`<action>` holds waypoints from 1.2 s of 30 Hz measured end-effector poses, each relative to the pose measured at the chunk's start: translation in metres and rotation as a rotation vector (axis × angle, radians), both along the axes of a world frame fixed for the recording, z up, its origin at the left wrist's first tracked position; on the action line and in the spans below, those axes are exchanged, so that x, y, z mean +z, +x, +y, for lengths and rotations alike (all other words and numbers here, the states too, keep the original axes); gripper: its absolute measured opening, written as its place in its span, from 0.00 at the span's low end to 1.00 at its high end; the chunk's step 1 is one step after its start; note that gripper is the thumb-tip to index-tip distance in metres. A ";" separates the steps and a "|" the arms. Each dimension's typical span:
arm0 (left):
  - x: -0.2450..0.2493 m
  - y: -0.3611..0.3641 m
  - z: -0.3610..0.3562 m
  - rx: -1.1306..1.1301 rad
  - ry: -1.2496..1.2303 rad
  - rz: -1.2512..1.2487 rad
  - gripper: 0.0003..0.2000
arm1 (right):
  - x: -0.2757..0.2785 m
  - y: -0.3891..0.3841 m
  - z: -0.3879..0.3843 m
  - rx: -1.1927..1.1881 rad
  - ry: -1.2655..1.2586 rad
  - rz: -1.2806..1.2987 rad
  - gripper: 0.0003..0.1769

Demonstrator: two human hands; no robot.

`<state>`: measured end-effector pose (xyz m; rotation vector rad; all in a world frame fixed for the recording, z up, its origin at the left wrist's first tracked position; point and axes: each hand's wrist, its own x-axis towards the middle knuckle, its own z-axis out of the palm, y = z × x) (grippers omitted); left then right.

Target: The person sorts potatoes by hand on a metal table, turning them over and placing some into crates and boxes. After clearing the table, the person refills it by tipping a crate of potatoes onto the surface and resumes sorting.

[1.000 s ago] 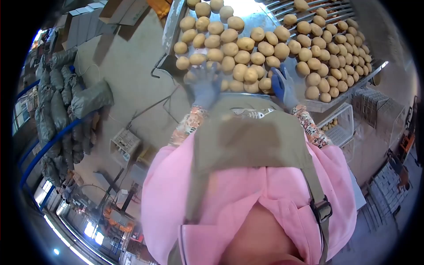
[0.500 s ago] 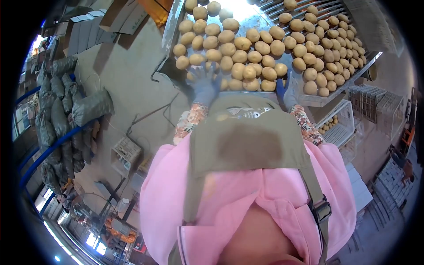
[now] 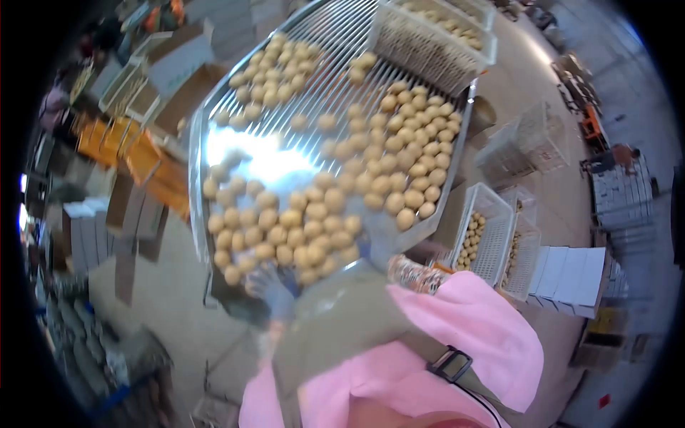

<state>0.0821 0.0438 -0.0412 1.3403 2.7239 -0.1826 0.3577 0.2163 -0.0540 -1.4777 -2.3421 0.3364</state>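
Many potatoes [image 3: 292,235] are spread over a metal sorting table [image 3: 200,178], thickest along its near and right sides. My left hand [image 3: 274,289], in a pale blue-grey glove, is open with fingers spread against the nearest potatoes at the front left. Motion smears my right hand [image 3: 379,239], gloved alike, beside the potatoes at the near right; whether its fingers hold one I cannot tell. A flowered sleeve [image 3: 416,275] covers that forearm. Bright glare washes out part of the metal surface.
A white crate of potatoes [image 3: 428,53] stands on the table's ribbed far end. To the right are a white crate [image 3: 492,242] with potatoes inside and stacked white boxes [image 3: 567,278]. Cardboard boxes [image 3: 132,214] and filled sacks [image 3: 78,339] lie to the left.
The view has swung, bringing the table's far end and the white crate on it into sight. My right hand has become blurred; my left stays by the front-left potatoes.
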 end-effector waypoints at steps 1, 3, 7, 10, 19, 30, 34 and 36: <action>0.016 -0.003 0.020 -0.099 -0.050 0.229 0.34 | 0.017 -0.010 -0.007 0.001 0.123 -0.089 0.26; 0.123 0.018 0.070 -0.470 -0.214 -0.434 0.28 | 0.023 -0.012 -0.001 -0.021 -0.004 -0.085 0.30; 0.033 0.023 0.085 -1.117 0.217 -0.209 0.22 | 0.055 -0.029 -0.002 -0.074 -0.290 -0.052 0.35; 0.071 0.007 0.112 -0.866 -0.018 -0.300 0.19 | 0.060 -0.027 0.001 -0.065 -0.395 0.025 0.34; 0.082 -0.046 0.067 -0.320 0.452 -0.429 0.20 | 0.088 -0.029 0.000 -0.046 -0.459 0.042 0.32; 0.083 -0.025 0.019 -0.378 0.528 -0.241 0.22 | 0.051 -0.110 -0.008 0.614 -0.309 0.213 0.25; 0.086 -0.041 0.020 0.021 0.311 -0.388 0.30 | 0.043 -0.126 0.030 0.767 -0.461 0.154 0.20; 0.087 -0.046 0.012 0.126 0.357 -0.479 0.33 | 0.029 -0.128 0.050 0.501 -1.023 0.489 0.17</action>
